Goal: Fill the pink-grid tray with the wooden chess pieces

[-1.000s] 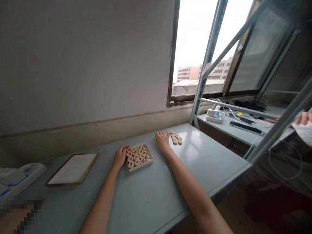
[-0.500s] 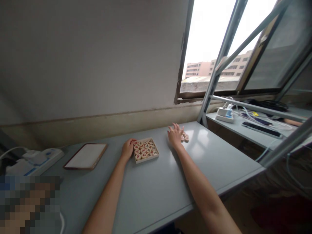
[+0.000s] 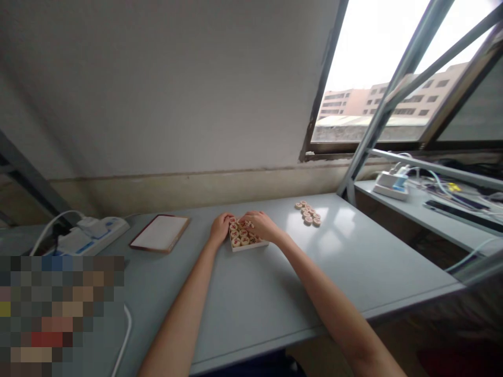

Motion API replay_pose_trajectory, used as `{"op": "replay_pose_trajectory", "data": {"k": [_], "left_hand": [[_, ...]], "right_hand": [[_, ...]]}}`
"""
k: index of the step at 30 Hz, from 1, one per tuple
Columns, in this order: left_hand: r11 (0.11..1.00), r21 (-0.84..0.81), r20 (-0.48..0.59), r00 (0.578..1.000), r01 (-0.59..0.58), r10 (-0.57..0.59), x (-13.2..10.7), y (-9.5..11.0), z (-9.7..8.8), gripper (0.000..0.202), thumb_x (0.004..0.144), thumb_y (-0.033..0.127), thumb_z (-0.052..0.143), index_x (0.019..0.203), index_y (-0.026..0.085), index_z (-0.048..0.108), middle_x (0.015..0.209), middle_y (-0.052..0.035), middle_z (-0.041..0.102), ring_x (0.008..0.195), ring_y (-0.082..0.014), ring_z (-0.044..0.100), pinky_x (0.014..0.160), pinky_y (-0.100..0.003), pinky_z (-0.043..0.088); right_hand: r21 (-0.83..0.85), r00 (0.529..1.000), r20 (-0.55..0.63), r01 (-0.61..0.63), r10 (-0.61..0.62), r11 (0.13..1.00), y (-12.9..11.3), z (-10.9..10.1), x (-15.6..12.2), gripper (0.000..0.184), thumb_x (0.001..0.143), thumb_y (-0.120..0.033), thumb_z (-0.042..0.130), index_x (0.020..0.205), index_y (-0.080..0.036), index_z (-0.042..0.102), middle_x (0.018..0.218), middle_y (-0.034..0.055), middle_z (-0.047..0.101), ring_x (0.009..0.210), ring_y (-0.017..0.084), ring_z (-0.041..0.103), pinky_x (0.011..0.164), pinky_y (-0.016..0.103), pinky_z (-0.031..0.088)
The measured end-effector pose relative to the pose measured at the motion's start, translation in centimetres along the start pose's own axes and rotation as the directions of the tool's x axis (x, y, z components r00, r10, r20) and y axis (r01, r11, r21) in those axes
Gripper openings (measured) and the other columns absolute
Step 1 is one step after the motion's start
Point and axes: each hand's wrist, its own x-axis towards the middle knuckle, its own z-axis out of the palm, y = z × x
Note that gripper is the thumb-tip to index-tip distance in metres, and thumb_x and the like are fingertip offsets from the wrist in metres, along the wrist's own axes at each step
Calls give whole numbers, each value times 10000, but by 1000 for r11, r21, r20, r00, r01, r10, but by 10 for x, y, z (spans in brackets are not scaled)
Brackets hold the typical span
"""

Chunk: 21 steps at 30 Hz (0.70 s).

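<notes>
A shallow, light-coloured square box [image 3: 250,246] holds rows of round Chinese chess pieces [image 3: 244,240] with red and dark characters. My left hand [image 3: 221,228] is curled against the box's left edge, gripping it at the far left corner. Over the box's far right part, my right hand [image 3: 261,224] has its fingers bent down and drawn together among the pieces. What sits between those fingertips is hidden. Several loose chess pieces [image 3: 308,213] lie flat on the table, right of the box and beyond my right hand.
The grey table [image 3: 251,303] meets the wall at the back. A flat tray-like lid [image 3: 160,234] with a brown rim lies to the left, beside a white power strip [image 3: 104,235]. A metal bed frame [image 3: 353,175] and a second desk [image 3: 416,201] with cables stand to the right.
My right hand has moved left from the loose pieces to over the box, its fingers drawing together. The loose pieces are now uncovered. My left hand stays at the box; the view has shifted.
</notes>
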Motion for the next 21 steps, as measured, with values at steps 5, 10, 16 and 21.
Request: {"op": "replay_pose_trajectory", "data": {"k": [5, 10, 16, 21], "left_hand": [[1000, -26, 4, 1000, -13, 13, -1, -1, 0, 284, 741, 220, 327, 815, 152, 593, 865, -64, 627, 818, -157, 551, 744, -250, 404], [1000, -18, 2, 1000, 15, -15, 0, 0, 0, 290, 734, 226, 328, 819, 153, 595, 880, -65, 628, 829, -164, 552, 741, -254, 400], [1000, 6, 3, 1000, 24, -24, 1, -2, 1, 296, 735, 222, 322, 823, 158, 597, 889, -67, 629, 835, -167, 553, 734, -254, 399], [1000, 14, 1, 1000, 10, -10, 1, -2, 1, 289, 731, 221, 322, 811, 164, 594, 880, -62, 627, 834, -164, 551, 742, -254, 397]], "right_hand": [[-182, 988, -114, -127, 107, 975, 18, -16, -4, 171, 785, -263, 524, 940, -200, 561, 924, 44, 567, 869, 164, 480, 764, 277, 297], [-414, 834, -196, -547, 515, 728, 59, -26, -33, 149, 790, -172, 455, 806, -161, 602, 913, 113, 545, 912, 223, 423, 785, 341, 258], [-384, 639, -355, -765, 683, 517, 93, -39, -67, 271, 764, -95, 409, 988, -137, 556, 1001, 159, 499, 954, 262, 397, 782, 397, 258], [-59, 767, -317, -603, 558, 796, 75, -42, -45, 275, 753, -133, 473, 1011, -200, 540, 981, 72, 535, 942, 201, 447, 795, 329, 319]]}}
